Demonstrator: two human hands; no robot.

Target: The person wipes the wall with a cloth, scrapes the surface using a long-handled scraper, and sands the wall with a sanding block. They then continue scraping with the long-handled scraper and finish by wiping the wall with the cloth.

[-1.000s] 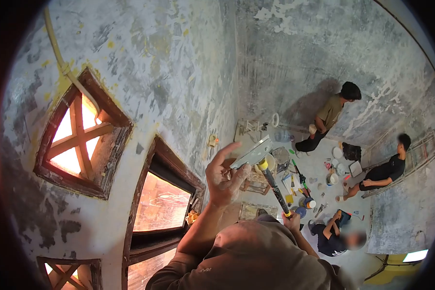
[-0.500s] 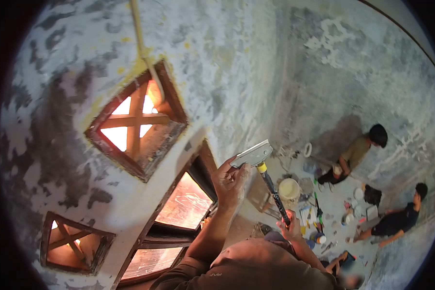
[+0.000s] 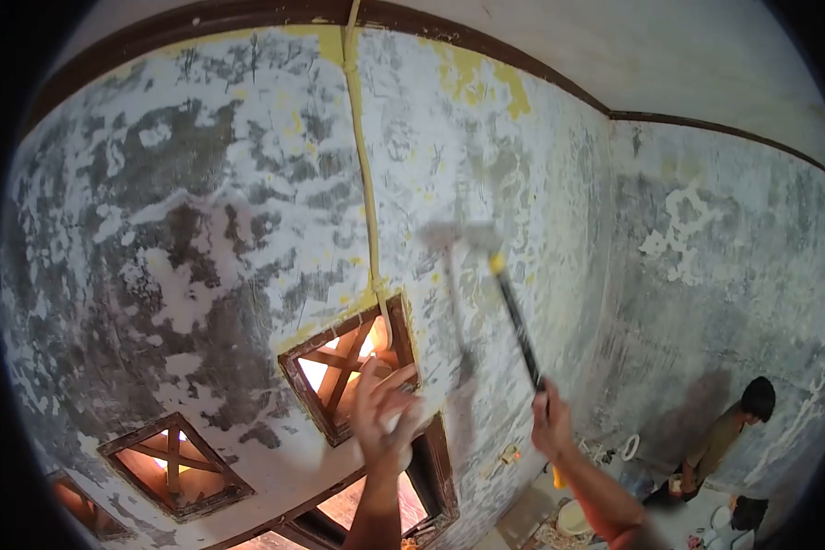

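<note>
Long-handled scraper [image 3: 518, 321], one: right of centre in the frame, tilted, blurred head [image 3: 481, 236] uppermost and to the left.
Grip: your right hand [image 3: 550, 426] is wrapped round the lower black handle. Held low, probably for reach, since the head stands well above both your hands.
Right forearm: from the lower right, slanting up and left to the fist.
Head and wall [image 3: 559, 238]: shadow just left of the head; whether they touch, cannot tell.
Left hand [image 3: 385, 417]: lower centre, raised, fingers parted and bent, nothing visibly held. Perhaps lifted for balance while one fist bears the tool. It overlaps the cross-barred opening [image 3: 307, 399] in view; contact unclear.
Left forearm: nearly upright from the bottom edge.
Conduit [image 3: 365, 174]: upper centre, running down to the opening, left of your scraper and apart from it.
</note>
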